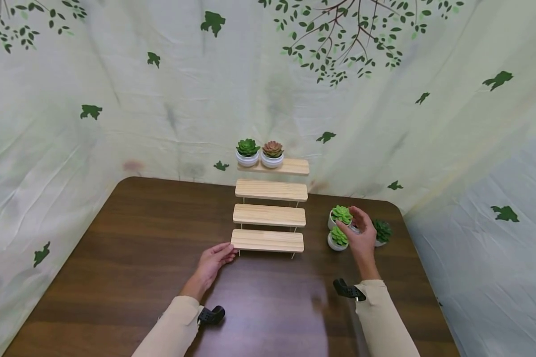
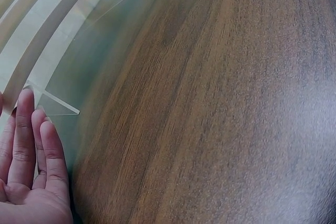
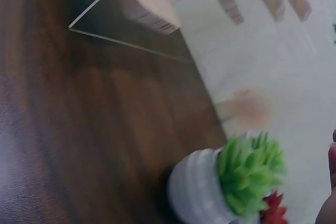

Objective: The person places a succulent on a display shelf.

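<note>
Clearly, the tiered shelf [image 1: 270, 214] anchors everything: just off its left front, the left hand [image 1: 211, 263] reaches in with fingers nearly straight, touching the corner of the lowest board [image 1: 268, 241], presumably to steady a stand whose clear supports [image 2: 60, 102] look light. On the shelf's top board [image 1: 295, 166], a green succulent [image 1: 247, 147] and a pinkish succulent [image 1: 273, 149] sit side by side at the left end, which perhaps keeps the rest of that board usable. Right of the shelf, 2 light-green succulents in white pots stand on the surface [image 1: 161, 223], the rear plant [image 1: 341, 214] and the front plant [image 1: 339, 236], likely grouped for easy reach. Over them the right hand [image 1: 362, 235] curves, thumb and fingers apart in a wide gap; nothing shows gripped, though contact is hard to tell. A red plant [image 3: 274, 211] peeks out beside a light-green succulent in the right wrist view, and farthest right of the shelf is a dark-green succulent [image 1: 382, 231]. For moving, there is broad room left of and in front of the shelf; behind it, the back edge and fabric [image 1: 183, 124] lie near, and the right edge runs near the dark-green succulent.
</note>
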Available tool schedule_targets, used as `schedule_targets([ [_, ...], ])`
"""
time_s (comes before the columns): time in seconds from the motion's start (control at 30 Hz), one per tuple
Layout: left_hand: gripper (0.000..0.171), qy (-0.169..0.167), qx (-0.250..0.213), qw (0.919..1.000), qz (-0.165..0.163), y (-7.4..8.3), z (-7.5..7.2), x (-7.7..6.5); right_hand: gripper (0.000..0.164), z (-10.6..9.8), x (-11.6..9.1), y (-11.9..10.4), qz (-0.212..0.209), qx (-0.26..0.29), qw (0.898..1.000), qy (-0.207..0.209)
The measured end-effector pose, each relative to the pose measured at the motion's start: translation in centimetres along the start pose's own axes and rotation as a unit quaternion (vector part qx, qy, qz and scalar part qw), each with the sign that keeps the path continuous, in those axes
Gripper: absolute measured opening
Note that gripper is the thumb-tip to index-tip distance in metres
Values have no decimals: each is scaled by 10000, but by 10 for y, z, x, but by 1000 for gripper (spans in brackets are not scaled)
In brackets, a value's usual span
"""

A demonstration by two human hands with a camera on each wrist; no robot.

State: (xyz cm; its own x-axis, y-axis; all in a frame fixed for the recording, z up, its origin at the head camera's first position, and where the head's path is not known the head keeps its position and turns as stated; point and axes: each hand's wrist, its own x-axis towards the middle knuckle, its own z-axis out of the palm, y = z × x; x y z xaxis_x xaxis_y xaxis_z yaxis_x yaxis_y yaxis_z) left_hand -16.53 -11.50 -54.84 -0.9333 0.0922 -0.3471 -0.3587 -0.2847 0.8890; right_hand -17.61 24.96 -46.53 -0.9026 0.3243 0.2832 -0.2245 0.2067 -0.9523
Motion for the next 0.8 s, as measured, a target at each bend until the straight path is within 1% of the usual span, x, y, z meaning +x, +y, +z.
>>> schedule_targets([
  [0.07, 28, -22, 6, 10000, 1, 1, 0, -1, 54, -2, -3, 7, 7, 169, 9998, 107],
  [0.13, 28, -11, -30, 10000, 4, 1, 0, 0, 56, -3, -6, 13, 4, 207, 9996, 203],
  [0.33, 32, 80, -20, 10000, 16, -11, -4, 8, 58, -8, -13, 28, -76, 340, 9980, 518],
  [0.43, 32, 126, 3, 9999, 69, -15, -5, 11, 60, -10, -18, 35, 0, 437, 9968, 666],
  [0.53, 31, 126, -22, 9999, 105, -16, -5, 12, 62, -13, -23, 43, 132, 386, 9961, 778],
  [0.6, 31, 126, 4, 9999, 112, -16, -5, 12, 64, -15, -25, 52, 240, 321, 9957, 839],
  [0.8, 30, 196, 3, 9997, 124, -16, -5, 11, 64, -17, -32, 80, 528, -96, 9937, 980],
])
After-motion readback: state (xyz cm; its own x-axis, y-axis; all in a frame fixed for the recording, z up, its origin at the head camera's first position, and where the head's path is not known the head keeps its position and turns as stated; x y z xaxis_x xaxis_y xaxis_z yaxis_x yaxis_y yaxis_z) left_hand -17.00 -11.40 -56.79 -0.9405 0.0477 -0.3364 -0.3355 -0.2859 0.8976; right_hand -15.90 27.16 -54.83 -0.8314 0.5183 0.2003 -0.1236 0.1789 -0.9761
